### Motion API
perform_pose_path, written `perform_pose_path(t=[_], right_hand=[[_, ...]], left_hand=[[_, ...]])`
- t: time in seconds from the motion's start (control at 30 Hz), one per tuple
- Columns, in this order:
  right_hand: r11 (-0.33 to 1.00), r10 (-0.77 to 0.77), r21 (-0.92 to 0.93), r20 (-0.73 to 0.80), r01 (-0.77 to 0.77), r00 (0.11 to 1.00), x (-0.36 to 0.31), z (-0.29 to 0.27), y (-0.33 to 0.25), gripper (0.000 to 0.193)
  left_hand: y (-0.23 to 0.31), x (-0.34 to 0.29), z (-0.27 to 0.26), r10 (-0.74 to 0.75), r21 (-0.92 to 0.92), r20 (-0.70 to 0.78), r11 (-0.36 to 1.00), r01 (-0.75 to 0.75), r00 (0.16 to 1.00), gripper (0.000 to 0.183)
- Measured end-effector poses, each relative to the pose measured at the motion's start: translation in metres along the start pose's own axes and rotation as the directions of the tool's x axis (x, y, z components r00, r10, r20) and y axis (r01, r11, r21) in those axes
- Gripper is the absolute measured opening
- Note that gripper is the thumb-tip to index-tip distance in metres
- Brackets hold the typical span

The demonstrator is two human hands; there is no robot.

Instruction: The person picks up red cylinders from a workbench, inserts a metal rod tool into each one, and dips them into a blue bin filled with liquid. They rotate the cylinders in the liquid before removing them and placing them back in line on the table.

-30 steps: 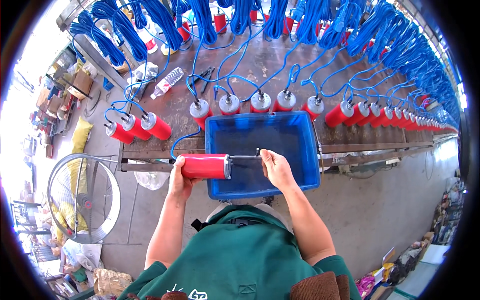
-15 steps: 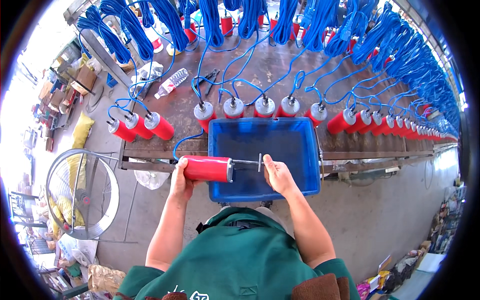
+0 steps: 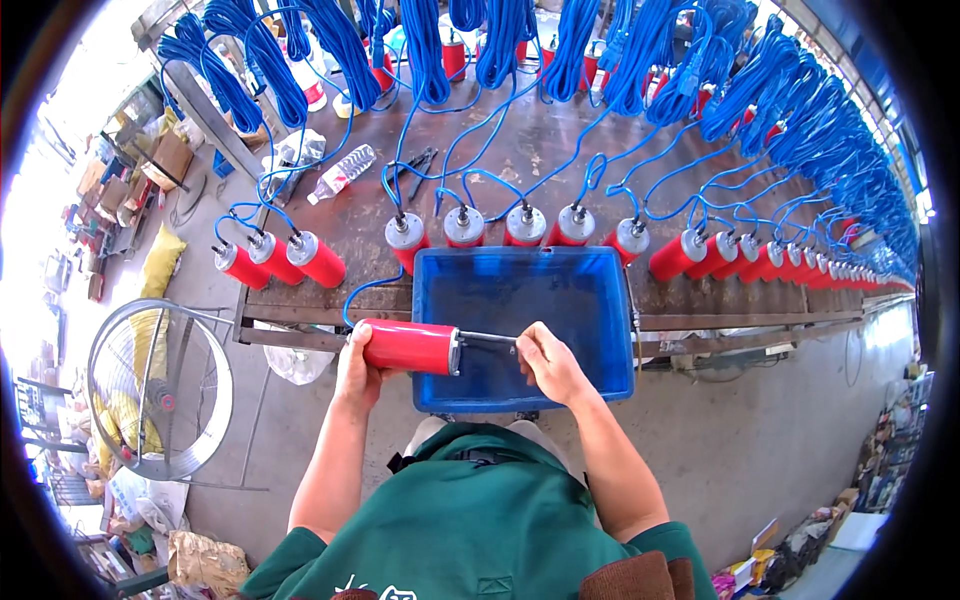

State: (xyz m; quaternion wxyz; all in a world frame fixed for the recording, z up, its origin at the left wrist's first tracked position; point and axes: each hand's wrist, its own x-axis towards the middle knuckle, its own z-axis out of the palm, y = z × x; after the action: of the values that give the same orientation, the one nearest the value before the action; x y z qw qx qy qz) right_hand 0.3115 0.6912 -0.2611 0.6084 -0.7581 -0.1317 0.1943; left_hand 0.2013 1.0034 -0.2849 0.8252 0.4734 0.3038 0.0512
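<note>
My left hand (image 3: 357, 370) is wrapped round the left end of a red cylinder (image 3: 410, 346), which lies sideways over the front left of a blue plastic tub (image 3: 625, 330). A blue cable (image 3: 372, 284) runs from the cylinder's left end up to the table. Out of its grey right end comes a thin metal rod, the shaft of a T-handle wrench (image 3: 488, 337). My right hand (image 3: 548, 362) is closed round the wrench's crossbar, which the fingers mostly hide. Dark liquid appears to lie in the tub.
Several red cylinders with grey tops (image 3: 525, 225) stand along the table edge behind the tub. Blue cable coils (image 3: 425, 50) hang above. A plastic bottle (image 3: 341, 174) and pliers (image 3: 412, 170) lie on the table (image 3: 340, 225). A round fan (image 3: 160, 390) stands at left.
The T-handle wrench has turned, its upright crossbar now hidden in my right fingers. My right hand has closed more around it. The view has shifted slightly.
</note>
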Motion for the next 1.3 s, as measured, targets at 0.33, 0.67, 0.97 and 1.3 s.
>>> perform_pose_path(t=[0.33, 0.67, 0.97, 1.3], right_hand=[[0.927, -0.329, -0.19, 0.008, 0.324, 0.944, -0.005, -0.01, -0.018, 0.027], [0.759, 0.39, 0.471, 0.225, -0.45, 0.893, 0.02, 0.005, 0.005, 0.033], [0.947, -0.132, -0.271, 0.155, 0.171, 0.979, 0.024, -0.012, 0.02, 0.062], [0.66, -0.554, -0.487, 0.198, 0.572, 0.808, 0.009, -0.021, -0.016, 0.034]], left_hand=[[-0.003, 0.005, -0.007, -0.022, 0.019, 0.021, 1.0, 0.021, 1.0, 0.066], [-0.008, 0.012, -0.014, -0.009, 0.022, 0.028, 1.0, 0.009, 1.0, 0.076], [-0.003, 0.004, 0.003, 0.021, 0.037, 0.008, 0.999, -0.021, 1.0, 0.072], [-0.001, 0.003, -0.003, 0.005, 0.021, -0.017, 1.0, -0.005, 1.0, 0.07]])
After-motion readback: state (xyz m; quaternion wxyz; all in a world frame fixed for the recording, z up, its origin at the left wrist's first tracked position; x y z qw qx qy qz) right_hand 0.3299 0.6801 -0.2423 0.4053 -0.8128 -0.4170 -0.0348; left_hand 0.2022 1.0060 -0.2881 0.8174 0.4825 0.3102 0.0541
